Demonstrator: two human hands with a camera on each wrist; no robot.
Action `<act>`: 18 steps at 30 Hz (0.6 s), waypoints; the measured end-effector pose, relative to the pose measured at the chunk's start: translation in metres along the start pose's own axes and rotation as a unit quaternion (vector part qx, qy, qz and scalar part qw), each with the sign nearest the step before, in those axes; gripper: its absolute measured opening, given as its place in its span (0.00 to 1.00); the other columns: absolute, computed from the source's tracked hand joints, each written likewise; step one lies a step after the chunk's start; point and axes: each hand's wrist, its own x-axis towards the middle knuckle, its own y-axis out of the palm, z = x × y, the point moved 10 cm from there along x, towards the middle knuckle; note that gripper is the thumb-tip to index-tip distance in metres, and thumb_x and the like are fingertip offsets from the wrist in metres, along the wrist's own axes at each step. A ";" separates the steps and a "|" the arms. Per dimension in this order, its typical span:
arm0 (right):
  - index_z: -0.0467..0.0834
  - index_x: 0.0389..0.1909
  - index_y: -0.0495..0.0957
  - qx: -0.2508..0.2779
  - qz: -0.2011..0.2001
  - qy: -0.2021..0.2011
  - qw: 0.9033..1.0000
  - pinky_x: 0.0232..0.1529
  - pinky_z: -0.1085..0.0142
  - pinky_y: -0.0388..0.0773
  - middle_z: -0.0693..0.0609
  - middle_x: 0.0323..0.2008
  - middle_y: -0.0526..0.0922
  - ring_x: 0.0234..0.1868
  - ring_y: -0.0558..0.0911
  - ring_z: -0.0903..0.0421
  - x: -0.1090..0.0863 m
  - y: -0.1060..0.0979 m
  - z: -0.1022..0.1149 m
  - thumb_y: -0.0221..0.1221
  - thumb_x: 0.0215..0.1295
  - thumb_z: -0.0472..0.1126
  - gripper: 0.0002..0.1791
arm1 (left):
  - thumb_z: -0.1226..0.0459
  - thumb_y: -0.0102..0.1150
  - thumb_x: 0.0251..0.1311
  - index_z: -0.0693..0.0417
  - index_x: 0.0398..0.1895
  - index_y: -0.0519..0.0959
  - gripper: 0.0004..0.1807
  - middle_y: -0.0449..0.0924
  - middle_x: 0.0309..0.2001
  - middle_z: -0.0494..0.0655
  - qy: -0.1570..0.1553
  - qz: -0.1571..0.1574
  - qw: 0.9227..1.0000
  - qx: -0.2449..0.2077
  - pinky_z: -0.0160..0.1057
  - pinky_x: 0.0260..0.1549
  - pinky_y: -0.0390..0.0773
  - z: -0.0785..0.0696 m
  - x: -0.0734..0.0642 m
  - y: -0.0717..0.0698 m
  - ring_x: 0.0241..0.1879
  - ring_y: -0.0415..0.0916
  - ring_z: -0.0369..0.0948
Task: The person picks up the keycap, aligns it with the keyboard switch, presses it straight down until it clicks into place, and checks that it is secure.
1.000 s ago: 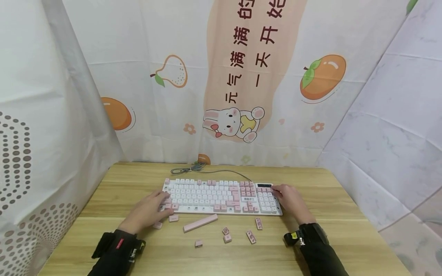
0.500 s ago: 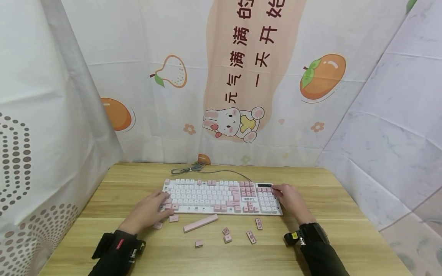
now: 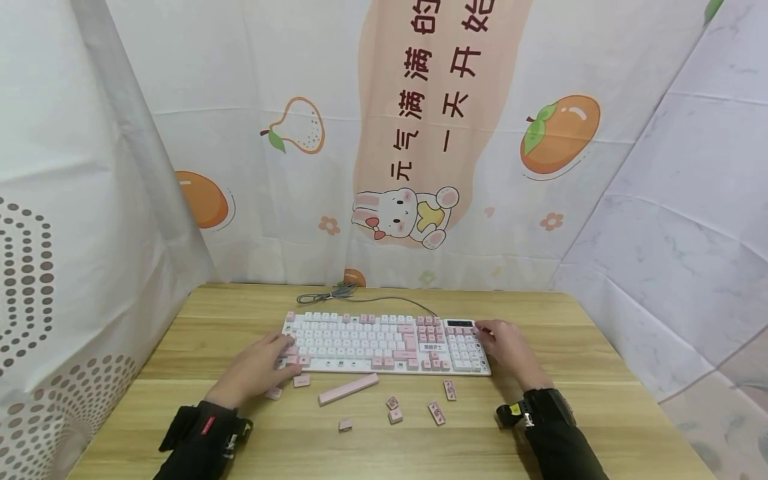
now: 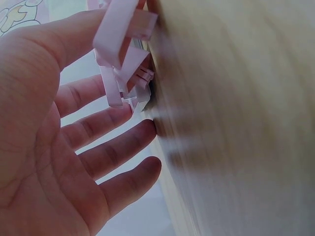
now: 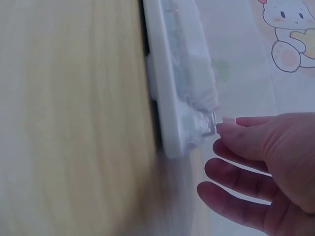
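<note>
A white and pink keyboard (image 3: 348,341) lies on the table, with bare spots along its bottom row. My left hand (image 3: 258,370) rests at its left end, fingers extended and thumb by the front corner. In the left wrist view the fingers of my left hand (image 4: 83,132) spread against the edge, beside pink keycaps (image 4: 115,34). My right hand (image 3: 507,350) is at the numpad's upper right. Its thumb and forefinger pinch a small pale piece (image 5: 229,120), mostly hidden, just beside a thin metal wire (image 5: 213,123) on the keyboard, seen in the right wrist view.
In front of the keyboard lie a long pink spacebar (image 3: 348,389) and several loose pink keycaps, among them a tall one (image 3: 437,412) and a small one (image 3: 345,424). Behind the keyboard a grey cable (image 3: 327,295) lies coiled near the curtain (image 3: 288,200).
My right hand has shifted slightly to the right, off the numpad's upper right keys. The left hand, the keyboard and the loose keycaps have stayed put.
</note>
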 end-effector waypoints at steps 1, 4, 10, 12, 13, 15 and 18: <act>0.33 0.49 0.85 0.001 -0.002 0.001 1.000 0.44 0.46 0.84 0.38 0.44 0.87 0.44 0.86 0.44 0.000 -0.001 -0.001 0.65 0.65 0.28 0.12 | 0.46 0.68 0.62 0.59 0.66 0.75 0.36 0.69 0.67 0.68 0.000 0.001 1.000 0.000 0.66 0.61 0.70 0.000 0.000 0.000 0.64 0.69 0.64; 0.35 0.48 0.86 0.001 -0.003 0.000 1.000 0.43 0.47 0.84 0.40 0.43 0.88 0.42 0.85 0.46 -0.001 -0.001 -0.002 0.65 0.65 0.29 0.11 | 0.46 0.68 0.62 0.59 0.66 0.75 0.36 0.69 0.67 0.68 -0.001 0.002 1.000 0.000 0.66 0.61 0.70 0.000 0.000 0.001 0.64 0.69 0.64; 0.37 0.45 0.87 0.003 -0.001 -0.007 1.000 0.42 0.49 0.84 0.42 0.41 0.88 0.40 0.86 0.47 0.000 0.002 -0.001 0.66 0.65 0.31 0.09 | 0.46 0.68 0.62 0.59 0.65 0.75 0.35 0.70 0.67 0.67 0.000 0.000 1.000 0.000 0.65 0.61 0.70 0.000 0.000 0.000 0.64 0.70 0.64; 0.37 0.45 0.87 0.004 -0.006 -0.012 1.000 0.42 0.49 0.84 0.41 0.41 0.88 0.41 0.87 0.45 0.000 0.002 0.000 0.66 0.65 0.30 0.09 | 0.46 0.68 0.62 0.59 0.65 0.75 0.35 0.70 0.67 0.68 0.002 -0.001 1.000 0.001 0.66 0.60 0.70 -0.001 0.000 -0.001 0.64 0.70 0.64; 0.36 0.44 0.87 0.004 -0.010 -0.012 1.000 0.42 0.48 0.84 0.40 0.41 0.88 0.41 0.87 0.45 0.000 0.002 0.000 0.66 0.65 0.30 0.08 | 0.46 0.68 0.62 0.59 0.65 0.75 0.35 0.69 0.67 0.68 0.003 -0.001 1.000 0.001 0.66 0.60 0.70 -0.001 0.000 -0.001 0.64 0.70 0.64; 0.36 0.44 0.88 0.003 -0.015 -0.013 1.000 0.43 0.48 0.84 0.40 0.41 0.88 0.42 0.87 0.43 0.000 0.002 0.001 0.66 0.64 0.30 0.08 | 0.46 0.68 0.62 0.59 0.65 0.75 0.35 0.69 0.67 0.69 0.004 -0.001 1.000 0.001 0.66 0.61 0.70 -0.001 0.000 -0.001 0.64 0.69 0.65; 0.35 0.44 0.87 0.000 -0.019 -0.006 1.000 0.42 0.47 0.84 0.39 0.40 0.88 0.42 0.87 0.44 0.001 0.002 0.001 0.66 0.64 0.29 0.09 | 0.47 0.67 0.62 0.59 0.66 0.75 0.35 0.68 0.67 0.69 0.001 0.000 1.000 -0.003 0.67 0.61 0.69 0.000 0.000 -0.001 0.65 0.69 0.65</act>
